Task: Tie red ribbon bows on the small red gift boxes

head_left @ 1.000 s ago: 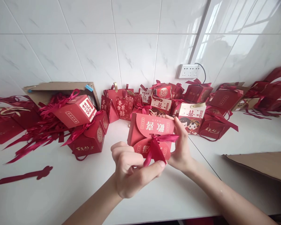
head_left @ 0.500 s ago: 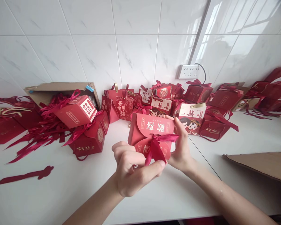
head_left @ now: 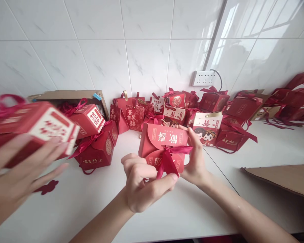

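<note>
A red gift box (head_left: 154, 138) with gold lettering is held up over the table, its curved flaps folded over the top. My right hand (head_left: 196, 158) grips it by its right side. A dark pink ribbon (head_left: 167, 160) passes through the slots where the flaps meet. My left hand (head_left: 144, 185) is closed, its thumb and fingers pinching the ribbon's loose end at the front of the box. Behind the box stand several red and white gift boxes, among them a white one with cartoon figures (head_left: 207, 130) just beyond my right hand.
At the left, another person's hand (head_left: 22, 168), blurred, is at a red box (head_left: 12, 121). More red boxes (head_left: 97, 152) and an open cardboard box (head_left: 66, 92) stand behind. Cardboard (head_left: 281, 177) lies at right. A socket strip (head_left: 204, 78) is on the tiled wall.
Another person's hand and a red box have come into view at the left, covering the ribbons and part of the flat red strip there. My hands and box have hardly moved.
</note>
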### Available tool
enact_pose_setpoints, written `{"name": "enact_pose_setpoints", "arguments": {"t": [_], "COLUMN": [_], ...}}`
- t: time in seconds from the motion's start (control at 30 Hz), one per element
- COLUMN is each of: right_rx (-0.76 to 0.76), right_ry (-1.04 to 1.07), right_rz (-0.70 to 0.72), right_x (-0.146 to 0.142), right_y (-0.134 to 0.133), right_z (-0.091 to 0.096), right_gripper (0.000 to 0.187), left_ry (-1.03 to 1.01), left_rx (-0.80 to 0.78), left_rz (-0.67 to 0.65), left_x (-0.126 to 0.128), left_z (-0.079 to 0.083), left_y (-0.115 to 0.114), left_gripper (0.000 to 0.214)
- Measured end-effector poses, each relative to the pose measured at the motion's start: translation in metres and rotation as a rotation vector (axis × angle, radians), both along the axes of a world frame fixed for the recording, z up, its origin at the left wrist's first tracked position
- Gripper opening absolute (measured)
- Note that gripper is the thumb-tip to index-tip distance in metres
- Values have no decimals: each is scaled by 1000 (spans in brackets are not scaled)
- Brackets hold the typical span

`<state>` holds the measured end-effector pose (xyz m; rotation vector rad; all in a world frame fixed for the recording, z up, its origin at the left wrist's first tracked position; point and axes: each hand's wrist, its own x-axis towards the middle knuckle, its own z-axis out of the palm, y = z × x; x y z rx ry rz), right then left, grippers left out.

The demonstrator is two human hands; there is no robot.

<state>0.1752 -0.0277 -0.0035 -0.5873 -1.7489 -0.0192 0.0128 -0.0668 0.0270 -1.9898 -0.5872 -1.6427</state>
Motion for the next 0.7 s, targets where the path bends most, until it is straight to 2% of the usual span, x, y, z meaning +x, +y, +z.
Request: {"name": "enact_pose_setpoints", "arguments": {"t": [0.7], "right_rx": [7], "right_ry": [-17], "right_rz": [1], "right_x": [0], "right_y": [0], "right_z": [2], "right_gripper": [93], "left_ry": [30], "left_rx": [21], "left_rz": [4], "left_x": [-2], "left_z": [-1], "left_y": [1], "left_gripper": [20]}}
